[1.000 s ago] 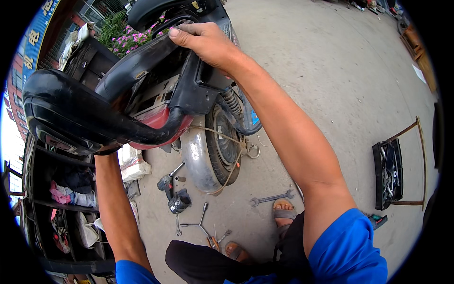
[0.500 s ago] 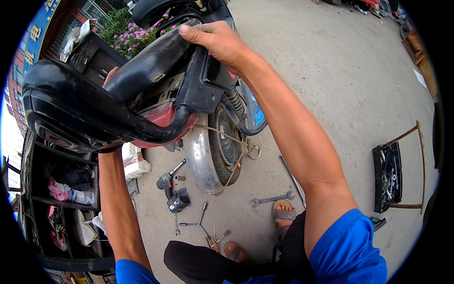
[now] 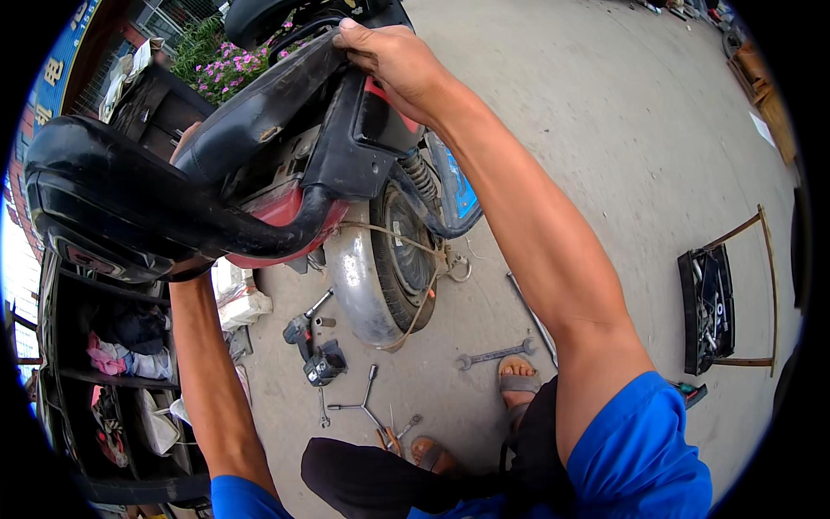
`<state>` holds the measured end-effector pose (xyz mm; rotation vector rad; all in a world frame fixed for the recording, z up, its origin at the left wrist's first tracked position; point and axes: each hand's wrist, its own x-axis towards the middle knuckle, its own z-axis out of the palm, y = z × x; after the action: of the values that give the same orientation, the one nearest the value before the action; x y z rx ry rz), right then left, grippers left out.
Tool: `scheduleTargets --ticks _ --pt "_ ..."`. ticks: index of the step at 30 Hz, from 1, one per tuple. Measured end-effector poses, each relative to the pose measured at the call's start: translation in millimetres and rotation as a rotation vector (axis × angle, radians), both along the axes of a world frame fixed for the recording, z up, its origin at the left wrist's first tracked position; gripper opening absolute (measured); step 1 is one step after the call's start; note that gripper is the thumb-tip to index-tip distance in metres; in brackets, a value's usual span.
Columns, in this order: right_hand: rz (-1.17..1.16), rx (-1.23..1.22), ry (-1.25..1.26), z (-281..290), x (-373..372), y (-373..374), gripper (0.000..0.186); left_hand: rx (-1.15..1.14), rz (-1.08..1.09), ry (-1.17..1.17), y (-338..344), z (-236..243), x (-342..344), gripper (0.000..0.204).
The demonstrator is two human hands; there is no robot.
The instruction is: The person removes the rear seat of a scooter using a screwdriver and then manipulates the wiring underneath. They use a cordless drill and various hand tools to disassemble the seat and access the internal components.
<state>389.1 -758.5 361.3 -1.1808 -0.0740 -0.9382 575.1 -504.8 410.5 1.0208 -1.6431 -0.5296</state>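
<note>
A black scooter seat [image 3: 268,104] with a small torn patch lies tilted above the scooter's red and black body [image 3: 337,164]. My right hand [image 3: 393,65] grips the seat's far upper end, thumb on top. My left hand [image 3: 186,138] is mostly hidden behind the seat's near left end, with only some fingers showing at its edge; it seems to hold it. A thick black padded bar [image 3: 121,195] crosses in front of my left forearm. Below are the dusty rear wheel [image 3: 398,268] with a cord around it, and a shock spring [image 3: 419,177].
On the floor lie a cordless driver [image 3: 324,363], a three-arm wrench [image 3: 363,402], an open-end wrench [image 3: 497,355] and a long bar [image 3: 527,307]. A black shelf unit [image 3: 117,376] stands left, an open toolbox [image 3: 705,307] right. Pink flowers [image 3: 238,65] grow behind the scooter.
My right hand and the seat's far end have risen slightly. The left hand's fingertips have come into sight at the seat's edge since the earliest frame.
</note>
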Motion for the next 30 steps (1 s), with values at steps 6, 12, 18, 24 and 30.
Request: scheduleTargets --ticks 6,12,18,24,30 --pt "0.053 0.000 -0.073 5.5 -6.7 1.9 0.061 0.037 -0.131 0.284 -3.7 -4.7 44.3 0.080" --pt "0.043 -0.065 -0.065 5.9 -4.7 -1.2 0.047 -0.031 0.146 0.294 -18.0 8.2 24.7 0.081" --pt "0.023 -0.108 -0.106 10.6 -8.3 8.5 0.043 -0.082 -0.136 0.419 -11.4 17.5 21.0 0.065" --pt "0.077 -0.181 -0.112 21.1 -3.6 38.0 0.053 -0.163 -0.235 0.311 12.8 25.8 51.8 0.052" --pt "-0.155 -0.167 0.051 17.6 -6.9 23.2 0.054 -0.124 0.215 0.250 98.3 41.3 131.3 0.049"
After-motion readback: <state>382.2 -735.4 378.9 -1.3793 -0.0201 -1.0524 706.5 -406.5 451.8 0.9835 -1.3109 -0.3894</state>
